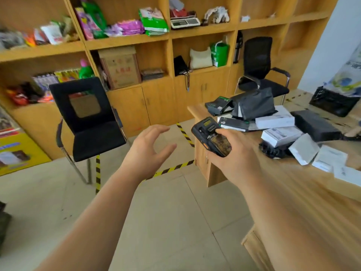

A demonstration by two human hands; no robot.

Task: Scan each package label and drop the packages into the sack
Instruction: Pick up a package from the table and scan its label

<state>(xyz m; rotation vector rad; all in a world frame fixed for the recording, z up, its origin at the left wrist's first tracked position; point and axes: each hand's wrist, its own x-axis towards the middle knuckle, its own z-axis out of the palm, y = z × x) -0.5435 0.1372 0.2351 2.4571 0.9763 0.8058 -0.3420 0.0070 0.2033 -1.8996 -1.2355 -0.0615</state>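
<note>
Wooden desk [214, 112] beyond your grip holds the packages [277, 119]; your right hand [232, 153] clasps the handheld scanner [211, 136] ready to read labels, your left hand [146, 151] open and free to pick.

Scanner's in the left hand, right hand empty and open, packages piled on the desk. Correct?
Not quite: the hands are swapped. The head view shows the right hand gripping the scanner, while the left hand is empty with its fingers spread. The packages are indeed piled on the desk.
</note>
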